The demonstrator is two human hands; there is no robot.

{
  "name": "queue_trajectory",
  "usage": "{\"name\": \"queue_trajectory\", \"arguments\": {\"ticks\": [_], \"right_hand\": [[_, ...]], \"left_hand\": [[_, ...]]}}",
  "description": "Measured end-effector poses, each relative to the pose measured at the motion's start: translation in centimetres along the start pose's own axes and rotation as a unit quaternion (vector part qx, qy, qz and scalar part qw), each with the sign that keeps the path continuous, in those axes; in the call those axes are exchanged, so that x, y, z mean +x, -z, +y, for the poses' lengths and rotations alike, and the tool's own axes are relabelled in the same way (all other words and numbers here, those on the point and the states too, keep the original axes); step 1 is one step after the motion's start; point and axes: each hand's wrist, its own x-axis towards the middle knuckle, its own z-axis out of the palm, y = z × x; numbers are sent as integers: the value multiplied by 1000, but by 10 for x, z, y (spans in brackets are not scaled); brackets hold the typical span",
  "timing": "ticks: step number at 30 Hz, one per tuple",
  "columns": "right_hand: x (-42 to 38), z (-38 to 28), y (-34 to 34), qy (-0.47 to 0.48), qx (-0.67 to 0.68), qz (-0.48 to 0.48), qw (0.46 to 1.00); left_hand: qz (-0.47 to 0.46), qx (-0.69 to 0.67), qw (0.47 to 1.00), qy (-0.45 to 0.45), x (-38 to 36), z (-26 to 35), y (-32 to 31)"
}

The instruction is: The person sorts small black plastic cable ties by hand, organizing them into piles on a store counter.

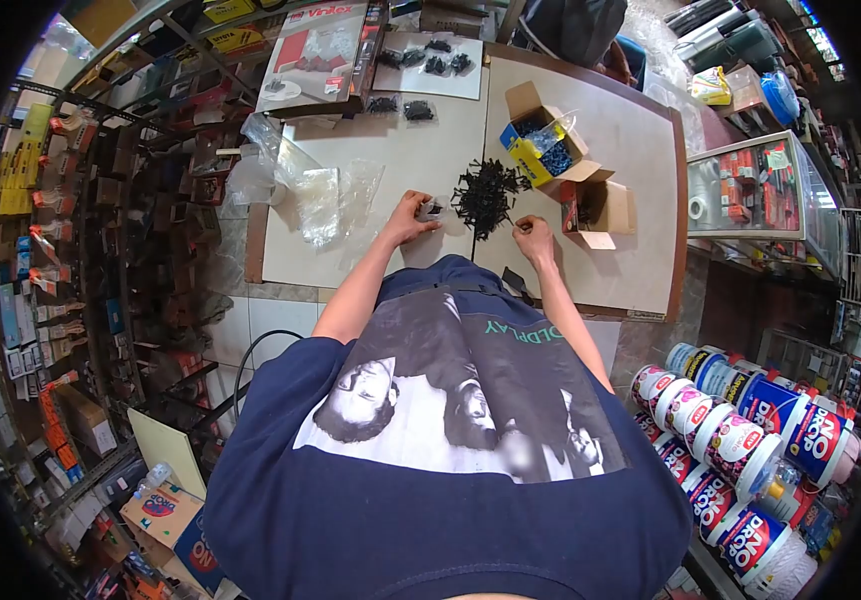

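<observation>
A pile of black screws (483,198) lies loose at the middle of the table, across the seam between its two panels. To the left of the pile, my left hand (410,219) is closed on a small clear plastic bag (432,209) with something dark inside. My right hand (534,241) sits just right of the pile, its fingers pinched together; whatever they hold is too small to make out. Flat clear plastic bags (319,207) are spread on the table left of my left hand. Filled bags of black screws (418,110) lie toward the far side.
Beyond the pile stands an open yellow and blue box (530,165) with blue contents. Beside it is an open brown carton (610,210). A large Vinilex box (315,55) occupies the far left. Shelves flank the left; paint tubs (740,450) stack at the right.
</observation>
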Motion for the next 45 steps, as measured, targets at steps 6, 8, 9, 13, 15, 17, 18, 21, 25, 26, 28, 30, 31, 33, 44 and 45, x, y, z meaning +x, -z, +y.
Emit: {"name": "queue_trajectory", "arguments": {"ticks": [6, 8, 9, 13, 15, 17, 18, 21, 25, 26, 28, 30, 31, 33, 44, 45], "right_hand": [[4, 1, -6, 33, -10, 29, 999], [8, 1, -8, 25, -11, 19, 999], [10, -3, -6, 16, -12, 9, 1000], [16, -33, -4, 21, 50, 47, 997], [19, -59, 1, 93, 94, 14, 991], [13, -89, 2, 123, 123, -26, 984], [10, -103, 3, 156, 151, -65, 974], [7, -123, 2, 117, 123, -99, 981], [9, -106, 5, 88, 149, -89, 981], [11, -97, 7, 76, 127, -65, 987], [16, -75, 12, 46, 93, -35, 994], [18, -53, 14, 35, 72, -19, 997], [19, -45, 14, 26, 51, -4, 998], [15, -29, 13, 8, 55, -4, 998], [11, -20, -2, 70, -42, -51, 995], [10, -20, -2, 71, -41, -50, 995]], "left_hand": [[2, -12, 1000, 9, -1, 2, 0], [0, -7, 1000, 8, -2, 3, 1], [-3, -2, 1000, 7, -2, 3, 1], [-6, 1, 1000, -2, 0, 0, 1], [-1, 9, 1000, -6, -1, 1, 1], [-11, 8, 1000, 8, -3, 7, 3], [-19, 7, 1000, 20, -3, 9, 4], [-7, 2, 1000, 3, -1, 2, 2], [4, 4, 1000, -1, -1, 0, 1], [1, 8, 1000, -2, 0, -1, 1], [-5, 11, 1000, -4, 0, -2, 0], [-2, 6, 1000, -7, 0, -1, 0], [-4, 6, 1000, -7, 0, -2, 0], [-3, 4, 1000, -5, 0, -1, 0], [-18, 11, 1000, 17, -3, 8, 4], [-27, 25, 999, 18, -2, 8, 5]]}}
